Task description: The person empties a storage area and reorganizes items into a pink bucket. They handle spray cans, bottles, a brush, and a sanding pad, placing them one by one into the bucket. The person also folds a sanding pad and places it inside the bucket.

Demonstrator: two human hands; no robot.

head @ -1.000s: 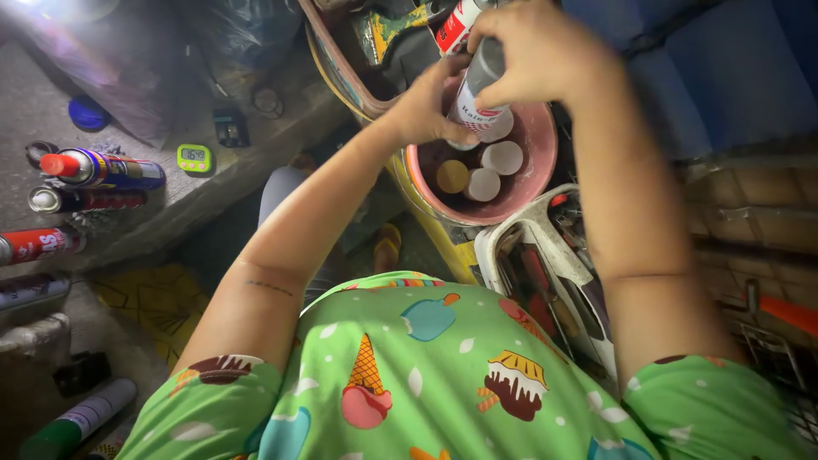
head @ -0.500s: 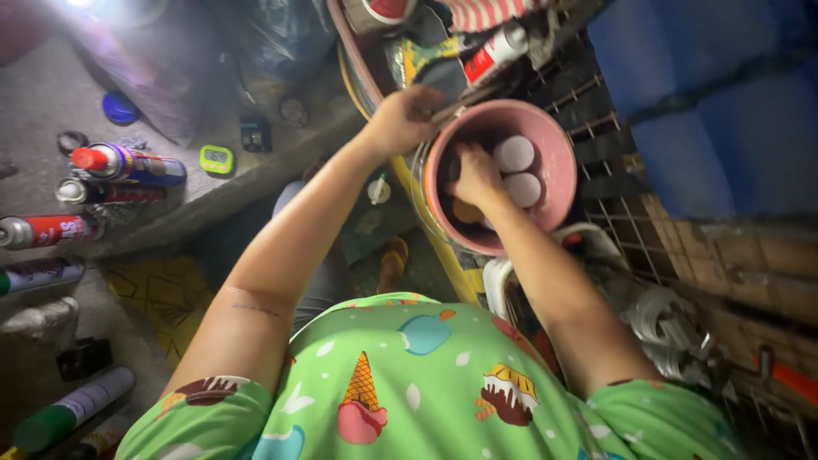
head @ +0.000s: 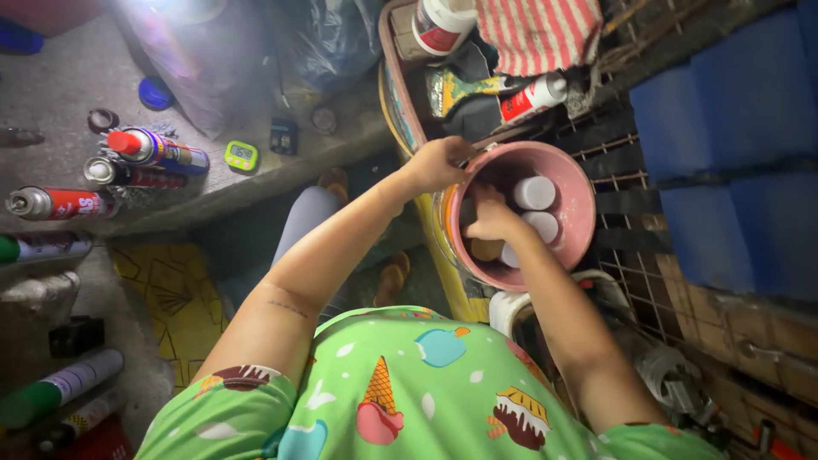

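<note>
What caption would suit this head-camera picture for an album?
Left hand grips the rim of a pink bucket while the right hand reaches among white-capped cans inside.

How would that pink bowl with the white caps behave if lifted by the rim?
The pink bowl looks like rigid plastic, so probably light and stiff. The left hand grips only its rim, so it may tilt. The loose white caps would likely slide as the right hand reaches among them.

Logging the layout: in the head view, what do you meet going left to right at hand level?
Spray cans → green timer → left hand gripping the pink bucket rim → right hand inside → white caps → blue panels.
</note>
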